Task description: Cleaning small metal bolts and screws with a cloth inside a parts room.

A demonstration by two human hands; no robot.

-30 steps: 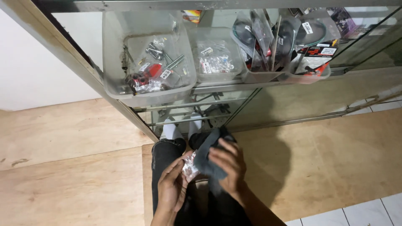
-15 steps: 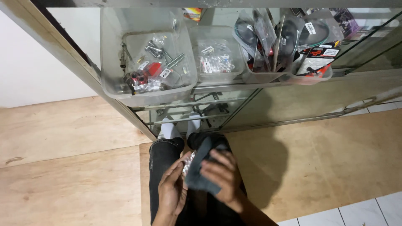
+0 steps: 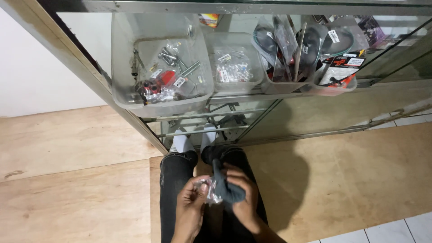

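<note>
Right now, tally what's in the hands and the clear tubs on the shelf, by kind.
Dark cloths: 1, in the right hand, cloth.
Small clear packets: 1, pinched by the left hand, packet.
Clear plastic tubs: 4.
Total: 6.

Ahead of your knees the glass-fronted display cabinet closes off the way forward; its metal frame post slants down to your left. Behind the glass, the clear plastic tub of bolts and smaller clear plastic trays crowd the shelf. The plywood floor gives you room on both sides.
</note>
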